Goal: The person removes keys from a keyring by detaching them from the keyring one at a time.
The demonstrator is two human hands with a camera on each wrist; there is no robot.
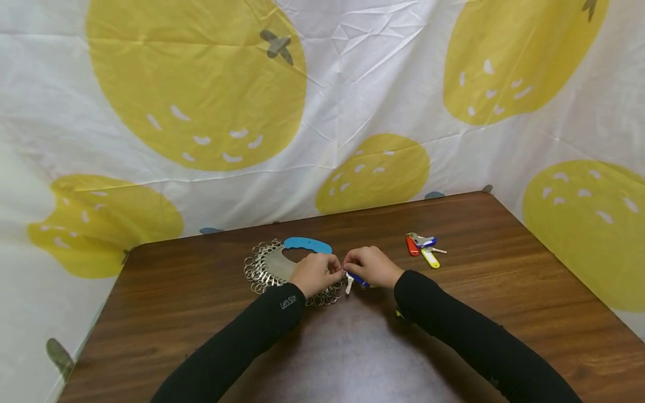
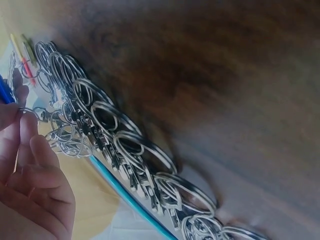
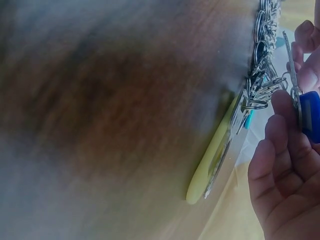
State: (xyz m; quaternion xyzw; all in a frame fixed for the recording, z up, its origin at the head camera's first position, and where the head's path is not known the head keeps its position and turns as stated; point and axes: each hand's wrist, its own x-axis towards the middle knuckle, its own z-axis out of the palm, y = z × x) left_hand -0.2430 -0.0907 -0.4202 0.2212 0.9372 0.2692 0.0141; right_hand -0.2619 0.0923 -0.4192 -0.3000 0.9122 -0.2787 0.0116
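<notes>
My left hand [image 1: 316,273] pinches a small metal split ring [image 2: 29,110] at the right end of a large key holder. This holder has a blue handle [image 1: 308,244], a pale curved plate [image 1: 276,263] and many metal rings [image 2: 105,116] along its edge. My right hand [image 1: 374,266] holds a blue key tag [image 3: 311,117] beside the left fingertips. A silver key [image 1: 349,284] hangs from that tag, close to the holder's rings. In the right wrist view a yellow key tag [image 3: 212,155] lies on the table below the right hand.
Farther right on the wooden table [image 1: 504,291] lie a red key tag [image 1: 412,246], a yellow-and-white tag [image 1: 430,258] and a blue tag [image 1: 428,242], with keys. A white cloth with yellow fruit shapes [image 1: 337,101] hangs behind the table.
</notes>
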